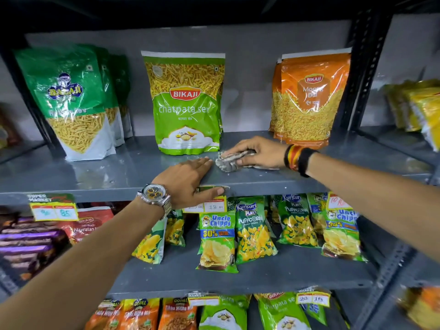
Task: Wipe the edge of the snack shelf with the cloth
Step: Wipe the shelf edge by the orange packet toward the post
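1. The grey metal snack shelf (100, 172) runs side to side across mid-frame, its long front edge lying just below both hands. That edge is the target, and its axis is left to right.
2. On it stand three packs: a green Balaji bag (71, 103) at the left, the green Bikaji chatpata sev pouch (187, 103) in the centre, and an orange Moong Dal pouch (309, 98) at the right.
3. The left hand (188, 181) is flat and released, palm on the shelf, thumb hooked over the front lip by a price tag (209, 206).
4. The right hand (257, 151) is clenched on the cloth, pressing it down just behind the edge, so I judge it nearer to the work.
5. The cloth (226, 161) is small, crumpled, and grey-white, at centre frame, touching the shelf top.
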